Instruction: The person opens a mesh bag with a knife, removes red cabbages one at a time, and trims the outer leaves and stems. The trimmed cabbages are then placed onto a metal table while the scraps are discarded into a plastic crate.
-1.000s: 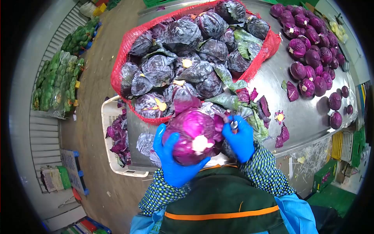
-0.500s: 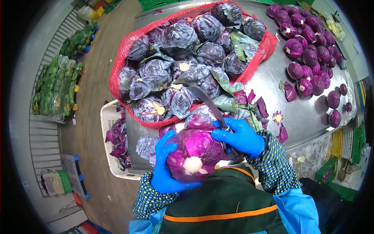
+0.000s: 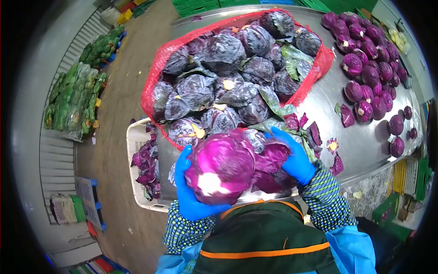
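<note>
A red cabbage (image 3: 226, 160) with a pale cut stem end rests in my left hand (image 3: 189, 197), whose gloved fingers wrap its left side and underside. At its right side my right hand (image 3: 299, 160), also in a blue glove, grips loose purple cabbage leaves (image 3: 273, 170) that hang off the head. The knife seen earlier is hidden now. Just beyond both hands lies a red mesh sack (image 3: 157, 73), opened out and full of unpeeled red cabbages (image 3: 226, 50) with dull outer leaves.
Peeled cabbages (image 3: 372, 75) are piled at the right of the steel table (image 3: 315, 107). Loose leaves (image 3: 347, 116) and a cut stem piece (image 3: 333, 145) lie nearer. A white crate (image 3: 132, 157) of trimmings stands at the left. Green sacks (image 3: 73, 100) line the far-left wall.
My right hand has moved right and away from the stem, pulling outer leaves off the cabbage's side. The knife it held has gone out of sight. The view has shifted slightly.
</note>
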A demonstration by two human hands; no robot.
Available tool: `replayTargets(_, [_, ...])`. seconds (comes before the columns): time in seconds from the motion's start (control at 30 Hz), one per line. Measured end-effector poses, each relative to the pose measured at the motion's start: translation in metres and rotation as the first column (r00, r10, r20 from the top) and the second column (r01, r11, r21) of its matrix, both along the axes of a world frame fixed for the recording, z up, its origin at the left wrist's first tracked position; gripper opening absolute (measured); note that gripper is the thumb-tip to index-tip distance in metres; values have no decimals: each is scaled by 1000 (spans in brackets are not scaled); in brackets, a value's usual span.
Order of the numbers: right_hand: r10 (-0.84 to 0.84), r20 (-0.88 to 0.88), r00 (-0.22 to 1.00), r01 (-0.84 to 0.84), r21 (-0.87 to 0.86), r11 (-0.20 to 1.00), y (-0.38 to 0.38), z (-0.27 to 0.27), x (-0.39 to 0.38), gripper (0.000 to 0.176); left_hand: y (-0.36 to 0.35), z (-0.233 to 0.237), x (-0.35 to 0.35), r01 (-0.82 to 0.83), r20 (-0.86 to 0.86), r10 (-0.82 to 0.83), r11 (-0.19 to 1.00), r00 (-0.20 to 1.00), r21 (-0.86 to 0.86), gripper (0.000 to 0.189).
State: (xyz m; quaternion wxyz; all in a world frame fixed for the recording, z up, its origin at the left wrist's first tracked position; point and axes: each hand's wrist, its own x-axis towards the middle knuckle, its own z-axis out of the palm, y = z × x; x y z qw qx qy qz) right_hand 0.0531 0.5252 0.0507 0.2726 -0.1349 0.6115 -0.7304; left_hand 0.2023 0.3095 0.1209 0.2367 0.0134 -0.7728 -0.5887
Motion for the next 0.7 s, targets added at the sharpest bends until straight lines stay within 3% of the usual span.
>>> replayTargets(0.03, [108, -275, 955, -66, 158, 985, -12, 47, -3, 50, 0, 9, -5, 93, -46, -99, 989, 994, -114, 110])
replayTargets(0.1, [316, 38, 948, -308, -151, 939, -26, 104, -2, 54, -2, 8, -8, 154, -38, -166, 966, 985, -208, 117])
replayTargets(0.13, [282, -137, 950, -297, -107, 949, -32, 100, -1, 39, -1, 12, -9, 158, -44, -171, 964, 984, -214, 117])
replayTargets(0.17, [278, -147, 949, -295, -111, 949, -29, 95, -5, 39, 0, 17, -9, 156, -58, -170, 968, 984, -195, 108])
replayTargets(0.23, [305, 229, 924, -288, -104, 952, -18, 86, -12, 21, 0, 14, -10, 142, -72, -156, 975, 985, -172, 99])
replayTargets(0.27, [251, 216, 944, -244, -61, 968, -21, 81, -5, 11, -2, 3, -8, 9, 97, -37, 962, 995, 274, 85])
replayTargets(0.3, [313, 211, 926, -311, -43, 949, -18, 81, -1, 12, -4, -3, -7, -195, 293, 2, 749, 956, 633, 72])
replayTargets(0.33, [310, 172, 935, -305, -50, 951, -20, 76, 9, 13, 2, 19, -20, -230, 226, -57, -66, 972, 971, 76])
replayTargets(0.37, [307, 130, 943, -302, -60, 952, -23, 72, 17, 13, 1, 3, -10, -233, 231, -41, -61, 972, 970, 76])
replayTargets(0.4, [340, 190, 921, -341, -28, 940, -20, 75, 14, 16, -3, -28, 6, -56, 55, 12, 118, 998, 991, 72])
replayTargets(0.43, [248, 154, 957, -250, -2, 968, -18, 66, 12, 14, -6, -43, 15, 116, -131, 31, 304, 991, 946, 68])
replayTargets(0.47, [156, 69, 985, -161, 80, 984, -14, 49, 2, 15, -3, -36, 5, 72, -76, 34, 114, 997, 991, 74])
replayTargets(0.5, [67, -23, 997, -63, 151, 986, -10, 33, -8, 15, -7, -54, 2, -171, 157, 130, 111, 979, 979, 80])
replayTargets(0.57, [-22, -379, 925, 174, 372, 912, -11, 34, -22, 22, -6, -49, -2, -69, 69, 41, 1, 997, 998, 81])
replayTargets(0.6, [2, -516, 857, 159, 270, 950, -10, 37, -23, 43, -5, -46, -5, -25, 25, 3, -34, 1000, 999, 82])
replayTargets(0.67, [74, -338, 938, -71, 20, 997, -28, 97, -6, 69, -1, -35, -13, 19, -23, -53, -78, 998, 997, 83])
replayTargets(0.7, [177, -343, 922, -198, -26, 980, -38, 110, 1, 83, 1, -26, -17, 34, -41, -78, -93, 996, 995, 84])
